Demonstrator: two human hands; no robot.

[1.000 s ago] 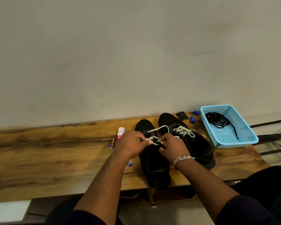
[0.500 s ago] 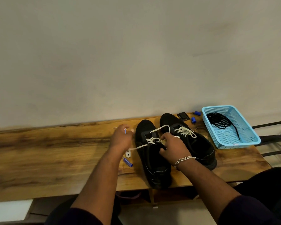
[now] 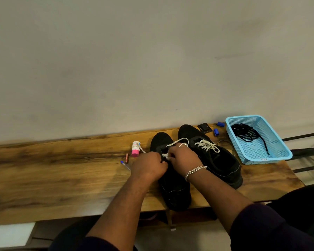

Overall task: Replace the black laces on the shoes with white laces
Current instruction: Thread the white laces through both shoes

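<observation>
Two black shoes stand side by side on the wooden table [image 3: 62,178]. The right shoe [image 3: 219,160] carries a tied white lace [image 3: 208,144]. On the left shoe [image 3: 176,192] a white lace [image 3: 178,141] is partly threaded near the tongue. My left hand [image 3: 148,166] and my right hand [image 3: 183,157] meet over the left shoe's eyelets, fingers pinched on that lace; one loose end trails left past the pink-capped bottle. The black laces [image 3: 246,133] lie in the blue basket [image 3: 272,158].
A small white bottle with a pink cap [image 3: 136,151], a thin brown stick [image 3: 127,158] and a blue-tipped pen [image 3: 125,164] lie left of the shoes. A black square piece [image 3: 204,128] and two blue caps [image 3: 216,132] sit behind them. The wall is close behind the table.
My left hand, which had pulled the lace out to the left, has come back to the left shoe beside my right hand. The view has shifted slightly.
</observation>
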